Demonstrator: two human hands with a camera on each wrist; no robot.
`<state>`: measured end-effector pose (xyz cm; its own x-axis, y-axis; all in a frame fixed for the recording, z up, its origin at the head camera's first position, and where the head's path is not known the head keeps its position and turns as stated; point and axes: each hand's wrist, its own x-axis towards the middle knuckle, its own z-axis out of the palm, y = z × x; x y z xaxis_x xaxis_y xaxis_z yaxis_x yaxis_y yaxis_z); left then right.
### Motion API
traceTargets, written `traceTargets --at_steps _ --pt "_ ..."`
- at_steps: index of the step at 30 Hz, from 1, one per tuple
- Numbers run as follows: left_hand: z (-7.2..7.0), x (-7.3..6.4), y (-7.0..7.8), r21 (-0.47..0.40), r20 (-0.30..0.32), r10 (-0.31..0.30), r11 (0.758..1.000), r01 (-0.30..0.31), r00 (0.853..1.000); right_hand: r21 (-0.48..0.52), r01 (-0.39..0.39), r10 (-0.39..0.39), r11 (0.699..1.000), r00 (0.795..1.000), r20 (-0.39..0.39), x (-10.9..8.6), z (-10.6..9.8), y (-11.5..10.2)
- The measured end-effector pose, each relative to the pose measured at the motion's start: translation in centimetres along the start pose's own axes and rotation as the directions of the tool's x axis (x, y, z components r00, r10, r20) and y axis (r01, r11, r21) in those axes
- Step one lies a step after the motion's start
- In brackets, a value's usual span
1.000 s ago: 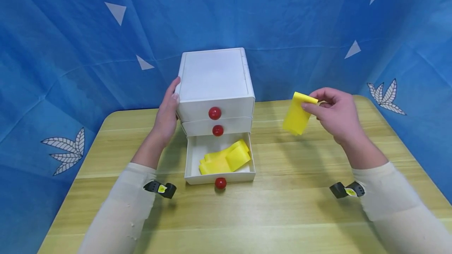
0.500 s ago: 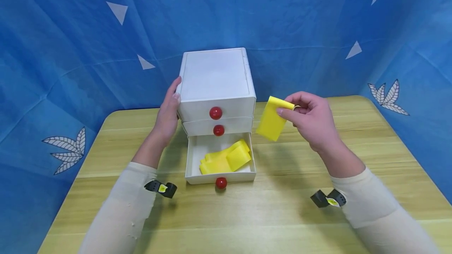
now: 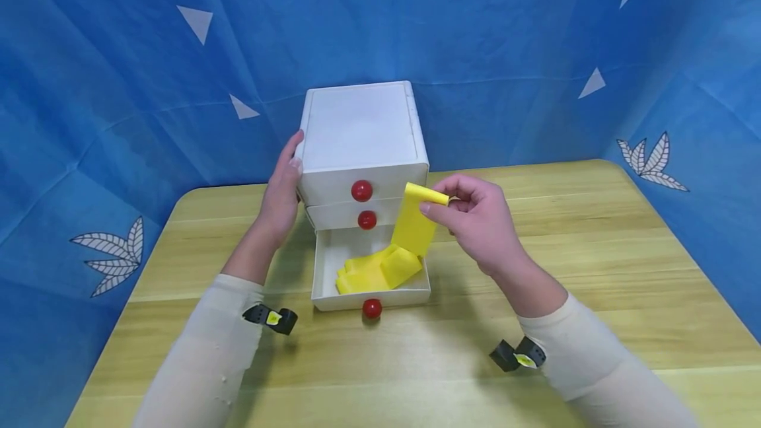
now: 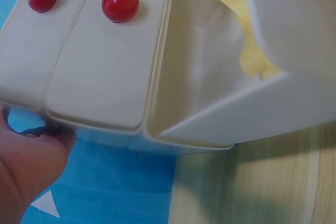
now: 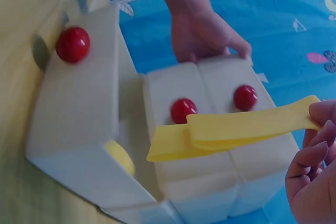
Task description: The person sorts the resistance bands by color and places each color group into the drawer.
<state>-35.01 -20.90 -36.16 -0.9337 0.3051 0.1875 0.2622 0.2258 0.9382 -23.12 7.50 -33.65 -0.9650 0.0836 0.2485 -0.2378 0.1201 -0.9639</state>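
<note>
A white drawer cabinet point(image 3: 362, 127) with red knobs stands on the table, its lowest drawer point(image 3: 324, 269) pulled out. In that drawer lies a yellow folded band point(image 3: 371, 273). My right hand point(image 3: 475, 216) pinches the top edge of another folded yellow band point(image 3: 414, 223) between thumb and fingers. It hangs over the drawer's right part; its lower end overlaps the band inside, and whether they touch I cannot tell. In the right wrist view the held band point(image 5: 252, 124) shows as a folded flat strip. My left hand point(image 3: 281, 197) rests against the cabinet's left side.
The wooden table point(image 3: 565, 269) extends on both sides and in front of the cabinet. A blue curtain point(image 3: 487, 51) with white triangles and leaf prints hangs close behind. The two upper drawers, with red knobs point(image 3: 361, 191), are closed.
My right hand has carried the folded yellow band leftward and down, from right of the cabinet to over the pulled-out drawer. My left hand and the cabinet stay in place.
</note>
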Motion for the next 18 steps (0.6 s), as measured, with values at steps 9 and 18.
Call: traceTargets --at_steps 9,18 --pt "0.1 0.1 0.1 0.003 0.007 0.006 1.0 -0.006 1.0 -0.008 -0.103 0.103 0.995 0.994 0.044 -1.0 3.7 1.5" --pt "-0.1 0.0 0.0 0.004 0.004 0.009 1.0 -0.009 1.0 0.066 -0.132 0.124 0.989 0.985 0.119 -2.1 7.7 2.2"
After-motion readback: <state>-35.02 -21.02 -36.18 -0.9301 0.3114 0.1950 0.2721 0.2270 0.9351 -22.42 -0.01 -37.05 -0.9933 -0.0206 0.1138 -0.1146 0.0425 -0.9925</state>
